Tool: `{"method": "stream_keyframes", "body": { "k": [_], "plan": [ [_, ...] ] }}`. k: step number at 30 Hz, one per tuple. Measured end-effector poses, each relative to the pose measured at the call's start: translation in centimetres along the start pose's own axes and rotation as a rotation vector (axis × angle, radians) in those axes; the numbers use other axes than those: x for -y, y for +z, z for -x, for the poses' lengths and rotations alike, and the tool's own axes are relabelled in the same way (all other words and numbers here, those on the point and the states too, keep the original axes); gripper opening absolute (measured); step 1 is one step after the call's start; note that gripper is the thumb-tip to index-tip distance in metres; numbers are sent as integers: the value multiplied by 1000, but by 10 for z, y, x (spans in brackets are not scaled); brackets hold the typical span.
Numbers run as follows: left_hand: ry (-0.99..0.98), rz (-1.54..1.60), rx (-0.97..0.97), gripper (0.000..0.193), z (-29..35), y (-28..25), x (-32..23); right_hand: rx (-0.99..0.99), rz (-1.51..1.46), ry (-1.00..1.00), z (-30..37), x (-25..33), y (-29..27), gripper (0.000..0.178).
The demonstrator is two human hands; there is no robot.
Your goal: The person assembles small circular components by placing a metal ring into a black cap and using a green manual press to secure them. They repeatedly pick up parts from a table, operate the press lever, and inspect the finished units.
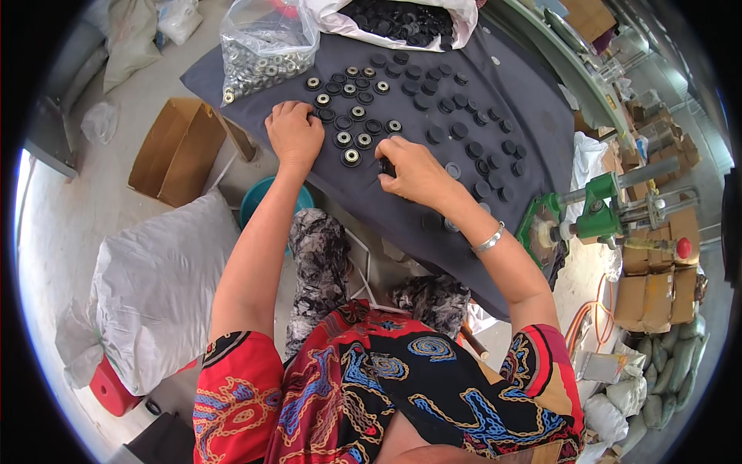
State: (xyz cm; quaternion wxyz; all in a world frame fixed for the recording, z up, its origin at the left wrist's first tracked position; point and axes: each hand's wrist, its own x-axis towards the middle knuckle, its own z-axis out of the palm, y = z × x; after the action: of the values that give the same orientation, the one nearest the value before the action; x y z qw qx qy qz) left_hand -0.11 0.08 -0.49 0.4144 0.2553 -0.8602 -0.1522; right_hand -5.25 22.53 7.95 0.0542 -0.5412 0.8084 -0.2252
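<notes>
Many black round caps [435, 134] lie on the dark cloth of the table. Toward the left, several black rings [342, 122] sit in a group, and some have a shiny metal bearing [352, 157] in the middle. My right hand [417, 174] is closed around a black cap [386, 165] just right of this group; fingers partly cover it. My left hand [296, 138] rests at the table's left edge, fingers curled together beside the rings. A dark bit shows at its fingertips, too covered to name.
A clear bag of metal bearings [267, 66] and a white sack of black caps [398, 23] stand at the table's far side. A green hand press [576, 210] is at the right. Left of me are a cardboard box [176, 151], a teal basin [255, 199] and a stuffed white sack [166, 282].
</notes>
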Motion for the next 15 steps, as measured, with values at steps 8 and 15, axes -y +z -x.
{"method": "stream_keyframes", "body": {
  "k": [8,15],
  "plan": [
    [-2,-4,-4,14,0,0,0,92,220,-72,5,-7,-7,27],
    [2,14,-14,14,0,0,0,432,541,-34,-11,3,-22,23]
  ]
}}
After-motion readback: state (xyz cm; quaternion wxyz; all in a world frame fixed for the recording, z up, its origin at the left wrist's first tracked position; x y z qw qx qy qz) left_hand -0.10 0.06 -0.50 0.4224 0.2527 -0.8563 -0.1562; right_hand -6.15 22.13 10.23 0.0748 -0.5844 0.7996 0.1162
